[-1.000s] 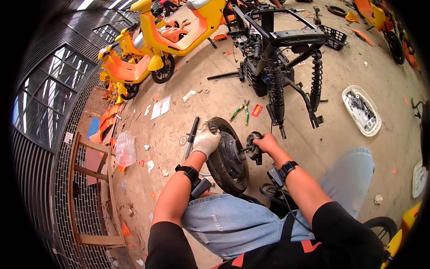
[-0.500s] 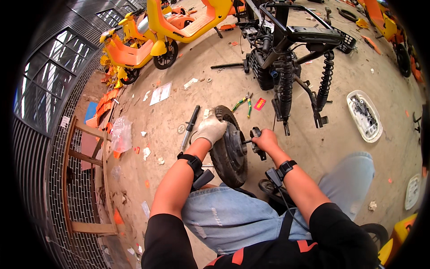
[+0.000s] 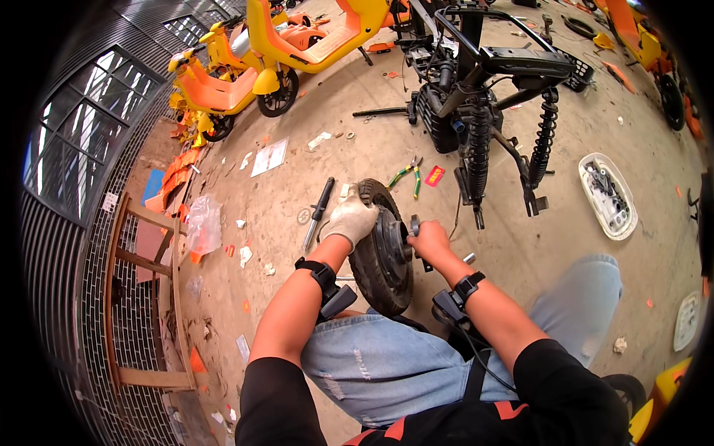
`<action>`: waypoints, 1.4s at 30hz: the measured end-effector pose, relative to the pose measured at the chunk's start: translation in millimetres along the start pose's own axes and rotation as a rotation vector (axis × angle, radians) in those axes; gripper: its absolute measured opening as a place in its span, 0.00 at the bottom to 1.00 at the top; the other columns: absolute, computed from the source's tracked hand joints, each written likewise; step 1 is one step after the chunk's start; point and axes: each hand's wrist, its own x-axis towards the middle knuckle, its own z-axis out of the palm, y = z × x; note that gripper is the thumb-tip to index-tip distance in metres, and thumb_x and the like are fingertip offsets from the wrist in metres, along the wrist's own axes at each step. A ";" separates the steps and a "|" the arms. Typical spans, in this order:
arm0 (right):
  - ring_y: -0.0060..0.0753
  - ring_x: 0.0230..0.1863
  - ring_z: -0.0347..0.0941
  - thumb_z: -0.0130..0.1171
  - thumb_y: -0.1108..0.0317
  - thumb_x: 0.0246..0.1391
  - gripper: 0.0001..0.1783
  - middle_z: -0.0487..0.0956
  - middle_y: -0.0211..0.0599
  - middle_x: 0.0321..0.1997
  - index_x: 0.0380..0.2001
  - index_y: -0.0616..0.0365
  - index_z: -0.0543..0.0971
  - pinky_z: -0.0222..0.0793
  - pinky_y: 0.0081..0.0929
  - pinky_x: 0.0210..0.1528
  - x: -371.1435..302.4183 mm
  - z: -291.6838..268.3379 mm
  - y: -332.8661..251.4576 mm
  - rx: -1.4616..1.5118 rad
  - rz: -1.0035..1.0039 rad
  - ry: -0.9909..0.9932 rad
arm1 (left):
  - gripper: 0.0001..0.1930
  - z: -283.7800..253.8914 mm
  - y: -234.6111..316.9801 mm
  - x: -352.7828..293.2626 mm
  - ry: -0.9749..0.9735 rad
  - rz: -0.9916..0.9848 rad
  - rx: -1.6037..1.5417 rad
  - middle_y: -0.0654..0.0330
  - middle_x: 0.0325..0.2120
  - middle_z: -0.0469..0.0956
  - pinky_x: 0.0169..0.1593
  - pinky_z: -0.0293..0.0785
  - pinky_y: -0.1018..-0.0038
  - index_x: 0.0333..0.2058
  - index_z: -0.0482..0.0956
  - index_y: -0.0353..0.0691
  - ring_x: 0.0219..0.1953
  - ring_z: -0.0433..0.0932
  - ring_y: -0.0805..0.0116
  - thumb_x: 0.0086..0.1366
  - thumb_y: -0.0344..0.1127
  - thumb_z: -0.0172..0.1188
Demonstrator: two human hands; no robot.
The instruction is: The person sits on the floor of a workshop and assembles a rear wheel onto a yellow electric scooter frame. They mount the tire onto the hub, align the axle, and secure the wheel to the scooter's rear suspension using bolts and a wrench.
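A small wheel [image 3: 384, 256] with a black, dusty tyre and a grey hub stands upright on the floor before my knees. My left hand [image 3: 349, 221], in a whitish work glove, is closed around the upper left of its tyre. My bare right hand [image 3: 431, 242] grips a dark metal bracket-like part [image 3: 415, 225] at the right face of the hub. That part is mostly hidden by my fingers, and I cannot tell its exact kind. The axle end is out of sight behind it.
Beyond the wheel lie green-handled pliers [image 3: 407, 177] and a red packet [image 3: 435, 175]. A black-and-silver shock absorber [image 3: 320, 211] lies to the left. Ahead stands a black scooter frame [image 3: 476, 111]. A white tray [image 3: 629, 226] of metal parts sits right; yellow scooters [image 3: 312, 44] stand behind.
My right hand has moved left, bringing the dark part from out along the axle up against the hub. My left hand keeps its hold on the tyre.
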 end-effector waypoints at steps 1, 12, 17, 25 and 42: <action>0.63 0.42 0.79 0.68 0.56 0.46 0.23 0.78 0.67 0.43 0.34 0.69 0.84 0.77 0.47 0.48 -1.2 4.9 1.3 0.009 -0.027 0.019 | 0.37 0.4 1.9 -0.2 -0.005 0.006 0.000 0.28 0.56 0.70 0.62 0.70 0.57 0.68 0.60 0.40 0.58 0.74 0.36 0.64 0.52 0.55; 0.47 0.35 0.83 0.56 0.51 0.62 0.27 0.83 0.52 0.33 0.44 0.70 0.82 0.82 0.39 0.37 11.5 -5.5 17.3 0.489 0.080 -0.261 | 0.38 -0.3 -3.2 4.7 -0.015 0.043 0.000 0.28 0.54 0.73 0.60 0.71 0.56 0.66 0.61 0.37 0.55 0.76 0.36 0.63 0.53 0.55; 0.61 0.43 0.78 0.56 0.67 0.52 0.12 0.82 0.58 0.35 0.31 0.63 0.84 0.74 0.49 0.49 -5.5 3.0 1.9 -0.007 -0.192 -0.056 | 0.38 3.8 -0.6 7.8 -0.014 0.045 0.007 0.29 0.52 0.74 0.59 0.72 0.57 0.66 0.61 0.35 0.54 0.77 0.37 0.63 0.52 0.56; 0.61 0.45 0.78 0.54 0.74 0.49 0.20 0.79 0.60 0.45 0.47 0.65 0.80 0.75 0.47 0.50 -23.0 14.6 -5.2 -0.044 -0.168 -0.013 | 0.41 2.2 -1.1 6.0 0.017 0.004 0.057 0.36 0.55 0.75 0.61 0.70 0.57 0.70 0.57 0.40 0.57 0.76 0.42 0.62 0.52 0.55; 0.52 0.65 0.67 0.45 0.87 0.48 0.42 0.66 0.43 0.71 0.69 0.52 0.65 0.71 0.38 0.62 -87.9 63.5 50.6 0.271 -0.371 0.182 | 0.43 3.0 -8.8 4.4 0.005 -0.016 0.090 0.40 0.58 0.73 0.64 0.66 0.58 0.71 0.55 0.43 0.60 0.74 0.43 0.62 0.59 0.55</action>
